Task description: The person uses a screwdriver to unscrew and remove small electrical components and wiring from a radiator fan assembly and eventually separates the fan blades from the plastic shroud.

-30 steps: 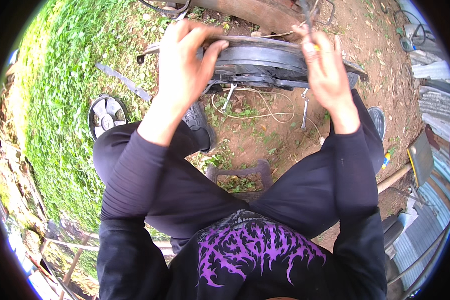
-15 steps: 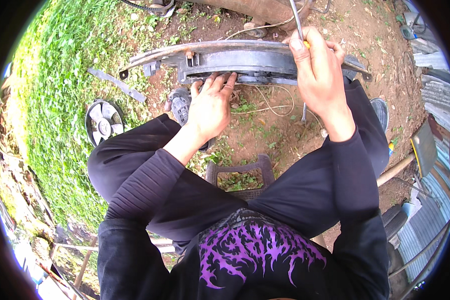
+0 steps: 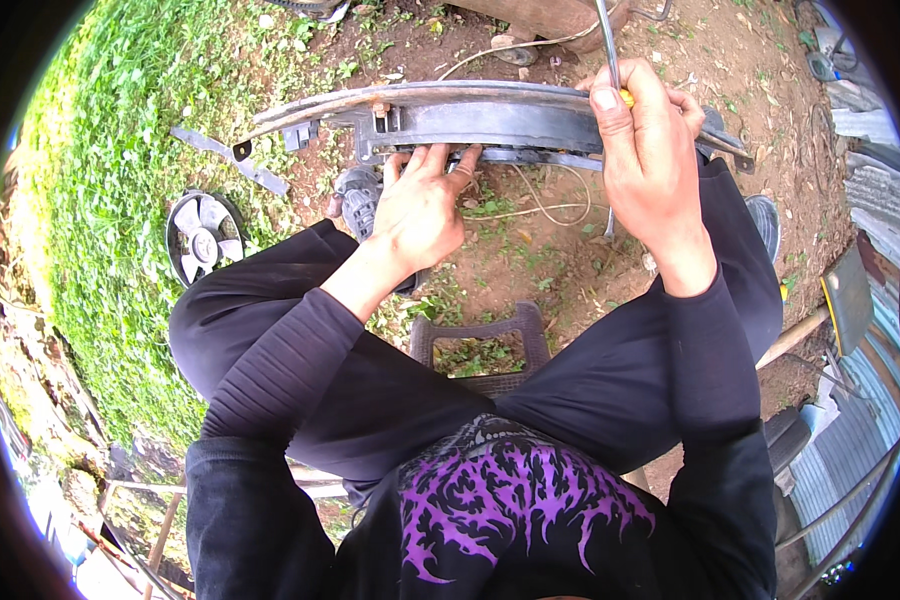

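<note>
In front of my knees a curved black plastic fan shroud point(image 3: 515, 124) stands on edge, its long upper rim worn and dirty. My left hand point(image 3: 420, 212) grips its near lower edge, fingertips tucked into the dark gap. At its right end my right hand point(image 3: 650, 150) is closed around a slim metal tool point(image 3: 608, 42) whose shiny shaft sticks up above the fist. A bit of yellow shows by the thumb, and a narrow metal end comes out below the hand. The tool's exact kind is hidden by my fingers.
A round fan point(image 3: 205, 238) with pale blades lies on the grass at left, near a flat grey strip point(image 3: 232, 160). A thin cord point(image 3: 545, 212) loops over the dirt. A stool point(image 3: 535, 340) shows between my legs. Corrugated sheets point(image 3: 850, 470) line the right side.
My right hand and the tool have shifted slightly right and down. The shroud has tilted a little with them; the left hand keeps its place on the edge.
</note>
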A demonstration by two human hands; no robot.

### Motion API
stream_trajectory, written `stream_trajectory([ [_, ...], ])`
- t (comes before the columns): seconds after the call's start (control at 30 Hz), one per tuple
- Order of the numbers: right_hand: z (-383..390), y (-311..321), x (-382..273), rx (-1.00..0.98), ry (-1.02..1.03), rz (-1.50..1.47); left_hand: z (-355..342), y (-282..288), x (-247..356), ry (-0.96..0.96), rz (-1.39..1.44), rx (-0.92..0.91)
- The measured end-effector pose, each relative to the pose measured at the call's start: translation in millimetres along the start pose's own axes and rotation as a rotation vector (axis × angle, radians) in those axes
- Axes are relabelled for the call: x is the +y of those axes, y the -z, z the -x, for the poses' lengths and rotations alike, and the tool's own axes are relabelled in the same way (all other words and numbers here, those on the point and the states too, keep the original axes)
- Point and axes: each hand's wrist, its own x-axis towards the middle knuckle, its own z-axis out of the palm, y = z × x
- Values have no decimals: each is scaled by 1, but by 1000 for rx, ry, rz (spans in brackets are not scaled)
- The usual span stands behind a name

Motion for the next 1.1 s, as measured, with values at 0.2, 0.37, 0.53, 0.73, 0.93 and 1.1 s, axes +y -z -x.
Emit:
stream_trajectory([
  [0.2,3,-3,-1,41,42,-3,2,3,1,14,17,-48],
  [0.37,5,-3,0,27,42,-17,3,8,4,14,-74,-37],
  [0.53,6,0,3,24,41,-7,20,68,25,-131,159,35],
  [0.73,5,12,1,-70,-49,-262,-21,130,-6,-199,-241,483],
  [0.93,48,107,-89,-245,-471,-708,-33,124,-17,-124,-22,262],
  [1.1,59,108,-95,-1037,-808,-664,-34,138,-27,-250,206,195],
])
